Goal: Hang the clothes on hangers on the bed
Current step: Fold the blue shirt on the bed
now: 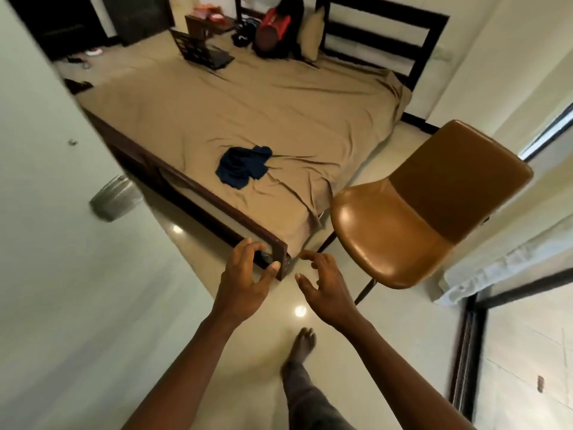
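Nothing is held: the left hand [245, 276] and the right hand [325, 287] are loosely spread. The blue clothes [242, 169] are crumpled on the bed [294, 119], well apart from them. No hanger is seen, so the job may get stuck. The chair [403, 231] could be bumped.

Standing in a home bedroom. Facing a wide bed [279, 119] stretching toward twelve o'clock, wearing a tan sheet [310, 97] and backing onto a dark slatted headboard [387, 35]. Seeing a pillow [313, 32] and a backpack [276, 26] leaning near twelve o'clock, an open laptop [207, 52] lying at eleven, and a crumpled blue garment [242, 169] resting near the bed's foot. Noticing shoes [93, 51] lying on the glossy tiled floor [217, 321] at ten o'clock, a brown chair [428, 206] standing at three, and a white curtain [496, 265] hanging at four.
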The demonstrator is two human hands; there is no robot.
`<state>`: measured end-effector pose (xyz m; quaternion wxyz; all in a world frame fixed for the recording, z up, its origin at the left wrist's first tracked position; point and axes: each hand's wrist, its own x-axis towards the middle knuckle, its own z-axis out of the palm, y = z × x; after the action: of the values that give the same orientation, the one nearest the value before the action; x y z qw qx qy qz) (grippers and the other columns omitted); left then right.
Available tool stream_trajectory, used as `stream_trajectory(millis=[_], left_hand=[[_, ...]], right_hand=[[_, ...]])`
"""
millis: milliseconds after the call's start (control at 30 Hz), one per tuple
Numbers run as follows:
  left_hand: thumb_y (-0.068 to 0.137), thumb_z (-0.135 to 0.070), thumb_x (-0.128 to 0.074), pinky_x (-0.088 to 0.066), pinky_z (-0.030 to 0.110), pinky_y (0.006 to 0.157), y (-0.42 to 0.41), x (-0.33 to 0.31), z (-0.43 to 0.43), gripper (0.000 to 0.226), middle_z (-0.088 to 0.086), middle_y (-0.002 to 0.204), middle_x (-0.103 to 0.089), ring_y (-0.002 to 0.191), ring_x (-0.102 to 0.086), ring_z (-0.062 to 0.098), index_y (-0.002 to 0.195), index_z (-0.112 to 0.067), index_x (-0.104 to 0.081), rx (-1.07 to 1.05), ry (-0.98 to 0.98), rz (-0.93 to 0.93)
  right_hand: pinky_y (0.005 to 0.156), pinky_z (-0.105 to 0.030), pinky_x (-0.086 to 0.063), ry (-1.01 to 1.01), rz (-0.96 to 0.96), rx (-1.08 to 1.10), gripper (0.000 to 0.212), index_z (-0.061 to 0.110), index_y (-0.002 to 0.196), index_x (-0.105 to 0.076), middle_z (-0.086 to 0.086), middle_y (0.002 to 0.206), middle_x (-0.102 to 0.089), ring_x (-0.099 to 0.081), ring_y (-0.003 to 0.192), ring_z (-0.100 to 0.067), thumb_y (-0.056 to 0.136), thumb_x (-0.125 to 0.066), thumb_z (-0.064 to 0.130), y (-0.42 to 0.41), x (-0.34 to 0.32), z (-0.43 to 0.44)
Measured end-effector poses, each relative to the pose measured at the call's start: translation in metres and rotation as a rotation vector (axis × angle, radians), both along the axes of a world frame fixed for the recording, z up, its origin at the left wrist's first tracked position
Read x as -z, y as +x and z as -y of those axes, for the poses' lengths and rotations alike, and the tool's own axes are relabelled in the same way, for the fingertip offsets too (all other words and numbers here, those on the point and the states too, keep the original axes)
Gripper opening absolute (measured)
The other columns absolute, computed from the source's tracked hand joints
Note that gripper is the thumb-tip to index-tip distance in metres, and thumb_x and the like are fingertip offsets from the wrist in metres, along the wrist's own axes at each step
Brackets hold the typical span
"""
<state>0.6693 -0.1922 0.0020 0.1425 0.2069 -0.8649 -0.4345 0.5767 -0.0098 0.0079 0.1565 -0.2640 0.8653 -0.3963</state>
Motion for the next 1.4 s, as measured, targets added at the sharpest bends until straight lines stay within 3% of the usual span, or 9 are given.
stream_trajectory(millis=[200, 467, 667, 800, 1033, 1133, 1200, 1333, 1400], left_hand=[[0.09, -0.07, -0.055, -0.052, 0.045, 0.103, -0.104, 0.033, 0.051, 0.05, 0.002, 0.148, -0.046, 0.133, -0.051, 0.024, 0.13, -0.04, -0.05, -0.011, 0.028, 0.121], [0.097, -0.041, -0.067, -0.046, 0.032, 0.098, -0.218, 0.048, 0.111, 0.045, -0.001, 0.147, -0.046, 0.129, -0.051, 0.019, 0.137, -0.029, -0.05, -0.15, 0.05, 0.229], [0.097, -0.038, -0.068, -0.051, 0.039, 0.098, -0.273, 0.087, 0.167, 0.033, -0.001, 0.135, -0.054, 0.123, -0.056, 0.021, 0.125, -0.04, -0.051, -0.293, 0.153, 0.302], [0.095, -0.036, -0.07, -0.052, 0.042, 0.1, -0.308, 0.132, 0.214, 0.036, 0.001, 0.132, -0.059, 0.121, -0.058, 0.023, 0.129, -0.029, -0.058, -0.377, 0.243, 0.439], [0.093, -0.029, -0.073, -0.054, 0.038, 0.093, -0.387, 0.239, 0.317, 0.043, 0.005, 0.13, -0.058, 0.114, -0.062, 0.026, 0.133, -0.021, -0.058, -0.282, 0.263, 0.599], [0.092, -0.026, -0.072, -0.052, 0.043, 0.097, -0.422, 0.294, 0.361, 0.054, 0.005, 0.148, -0.041, 0.129, -0.053, 0.03, 0.14, -0.022, -0.049, -0.211, 0.12, 0.653], [0.091, -0.028, -0.072, -0.05, 0.048, 0.102, -0.445, 0.33, 0.394, 0.068, 0.01, 0.163, -0.023, 0.141, -0.041, 0.033, 0.15, -0.022, -0.038, -0.152, -0.036, 0.696], [0.093, -0.035, -0.07, -0.047, 0.049, 0.107, -0.487, 0.398, 0.452, 0.084, 0.012, 0.171, -0.002, 0.15, -0.028, 0.037, 0.16, -0.023, -0.02, 0.014, -0.189, 0.765], [0.095, -0.043, -0.066, -0.044, 0.047, 0.111, -0.5, 0.42, 0.466, 0.088, 0.011, 0.172, 0.001, 0.151, -0.026, 0.037, 0.163, -0.029, -0.012, 0.095, -0.208, 0.854]], right_hand=[[0.102, -0.043, -0.051, 0.013, 0.097, 0.047, 0.042, 0.029, 0.138, -0.052, 0.005, 0.139, -0.048, -0.05, 0.125, -0.014, 0.099, -0.064, 0.033, -0.113, 0.034, 0.037], [0.103, -0.037, -0.049, 0.056, 0.181, 0.037, 0.042, 0.022, 0.137, -0.055, -0.001, 0.136, -0.054, -0.054, 0.122, -0.018, 0.098, -0.066, 0.032, -0.233, 0.07, 0.097], [0.086, -0.019, -0.048, 0.107, 0.397, -0.038, 0.037, 0.023, 0.135, -0.057, 0.001, 0.132, -0.054, -0.06, 0.115, -0.017, 0.1, -0.065, 0.031, -0.289, 0.103, 0.152], [0.071, -0.009, -0.048, 0.186, 0.525, -0.091, 0.033, 0.023, 0.132, -0.058, 0.001, 0.128, -0.057, -0.062, 0.109, -0.015, 0.101, -0.063, 0.033, -0.33, 0.125, 0.201], [0.077, -0.017, -0.047, 0.32, 0.732, 0.08, 0.018, 0.028, 0.117, -0.065, 0.007, 0.109, -0.068, -0.065, 0.098, -0.009, 0.099, -0.064, 0.03, -0.419, 0.191, 0.31], [0.081, -0.038, -0.057, 0.35, 0.83, 0.199, 0.023, 0.024, 0.108, -0.069, 0.001, 0.096, -0.073, -0.071, 0.092, -0.022, 0.091, -0.068, 0.039, -0.455, 0.232, 0.373], [0.09, -0.046, -0.058, 0.417, 0.735, 0.145, 0.035, 0.024, 0.107, -0.069, 0.001, 0.096, -0.074, -0.071, 0.096, -0.026, 0.08, -0.068, 0.047, -0.478, 0.27, 0.413], [0.093, -0.031, -0.051, 0.499, 0.465, 0.017, 0.03, 0.018, 0.12, -0.067, 0.002, 0.111, -0.068, -0.065, 0.101, -0.02, 0.091, -0.071, 0.023, -0.529, 0.337, 0.485], [0.097, -0.036, -0.052, 0.522, 0.365, 0.011, 0.038, 0.017, 0.125, -0.062, -0.003, 0.122, -0.064, -0.065, 0.107, -0.023, 0.089, -0.073, 0.025, -0.55, 0.366, 0.512]])
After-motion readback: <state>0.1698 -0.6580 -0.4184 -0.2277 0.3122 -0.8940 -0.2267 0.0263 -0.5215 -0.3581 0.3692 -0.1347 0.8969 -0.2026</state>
